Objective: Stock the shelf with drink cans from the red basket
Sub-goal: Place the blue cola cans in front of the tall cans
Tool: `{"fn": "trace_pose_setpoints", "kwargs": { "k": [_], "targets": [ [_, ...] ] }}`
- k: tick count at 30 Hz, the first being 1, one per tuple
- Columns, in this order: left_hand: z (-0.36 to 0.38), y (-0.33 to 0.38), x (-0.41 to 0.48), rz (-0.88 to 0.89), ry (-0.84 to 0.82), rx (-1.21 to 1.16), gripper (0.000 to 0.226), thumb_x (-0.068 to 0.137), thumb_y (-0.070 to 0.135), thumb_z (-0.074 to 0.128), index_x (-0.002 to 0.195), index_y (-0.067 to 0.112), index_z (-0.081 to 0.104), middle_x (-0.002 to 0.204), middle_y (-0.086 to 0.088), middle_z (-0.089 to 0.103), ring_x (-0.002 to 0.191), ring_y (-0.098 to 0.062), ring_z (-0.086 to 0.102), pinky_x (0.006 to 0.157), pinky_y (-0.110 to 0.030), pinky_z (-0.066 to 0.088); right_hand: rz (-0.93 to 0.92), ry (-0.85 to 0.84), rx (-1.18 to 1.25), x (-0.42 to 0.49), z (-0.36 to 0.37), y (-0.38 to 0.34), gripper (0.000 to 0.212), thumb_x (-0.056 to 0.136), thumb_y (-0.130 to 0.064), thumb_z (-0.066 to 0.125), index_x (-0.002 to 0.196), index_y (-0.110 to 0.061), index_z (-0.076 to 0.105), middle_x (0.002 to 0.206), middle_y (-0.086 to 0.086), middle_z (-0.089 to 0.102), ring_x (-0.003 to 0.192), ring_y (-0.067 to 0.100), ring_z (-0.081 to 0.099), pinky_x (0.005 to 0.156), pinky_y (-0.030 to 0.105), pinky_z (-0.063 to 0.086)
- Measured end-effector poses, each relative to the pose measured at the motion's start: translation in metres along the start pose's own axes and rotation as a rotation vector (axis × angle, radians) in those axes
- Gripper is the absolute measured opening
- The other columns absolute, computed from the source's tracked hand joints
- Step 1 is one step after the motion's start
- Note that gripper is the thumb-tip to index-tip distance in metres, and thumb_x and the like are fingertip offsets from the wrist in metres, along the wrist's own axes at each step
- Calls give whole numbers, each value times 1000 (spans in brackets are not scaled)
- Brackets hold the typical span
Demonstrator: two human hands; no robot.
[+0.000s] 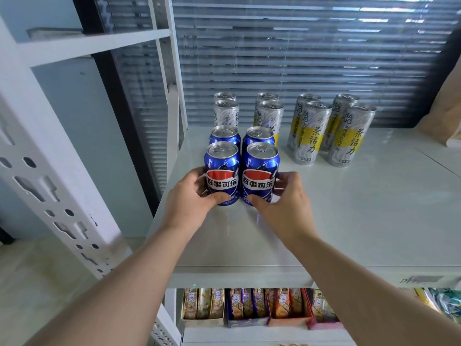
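Observation:
Two blue Pepsi cans stand upright side by side near the left of the white shelf (349, 221). My left hand (192, 198) wraps around the left blue can (222, 168), and my right hand (284, 201) wraps around the right blue can (260, 168). Both cans rest on the shelf surface. Directly behind them stand two more blue cans (225, 136), touching the front pair. Further back are several tall silver and yellow tea cans (311, 136) in rows of two. The red basket is not in view.
A white perforated upright (50, 186) of the rack rises at the left. A brown paper bag (446, 113) leans at the right rear. Grey blinds (299, 58) close the back. Boxes of snack packets (249, 308) fill the lower shelf.

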State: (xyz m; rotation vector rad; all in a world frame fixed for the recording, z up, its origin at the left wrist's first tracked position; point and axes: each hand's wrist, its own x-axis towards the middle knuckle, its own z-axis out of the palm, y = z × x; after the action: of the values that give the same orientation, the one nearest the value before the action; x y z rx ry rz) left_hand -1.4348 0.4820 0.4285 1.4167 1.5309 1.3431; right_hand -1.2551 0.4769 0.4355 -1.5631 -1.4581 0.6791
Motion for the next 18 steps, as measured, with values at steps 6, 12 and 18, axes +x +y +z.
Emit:
{"fn": "trace_pose_setpoints", "kwargs": {
  "k": [6,12,18],
  "targets": [
    [-2,4,2,-11,-9,99,69,64,17,87,125,20,55,114,1,70,100,-10,67,93,-31,51,26,-6,-100,-2,-6,-4,44,80,-32,76,112,-17,49,109,-2,64,98,18,61,81,36,52],
    [0,9,0,-7,-5,158,70,66,17,86,128,19,54,115,0,70,100,-11,66,90,-27,50,44,-3,-107,-6,-8,-12,55,83,-32,73,128,-15,47,109,0,65,96,19,63,77,33,52],
    [0,6,1,-25,-42,150,74,68,18,84,134,19,50,120,-1,68,106,-13,65,98,-36,49,51,21,-139,-7,-5,-13,54,83,-33,73,127,-14,48,116,3,65,102,21,63,77,32,50]
  ]
}}
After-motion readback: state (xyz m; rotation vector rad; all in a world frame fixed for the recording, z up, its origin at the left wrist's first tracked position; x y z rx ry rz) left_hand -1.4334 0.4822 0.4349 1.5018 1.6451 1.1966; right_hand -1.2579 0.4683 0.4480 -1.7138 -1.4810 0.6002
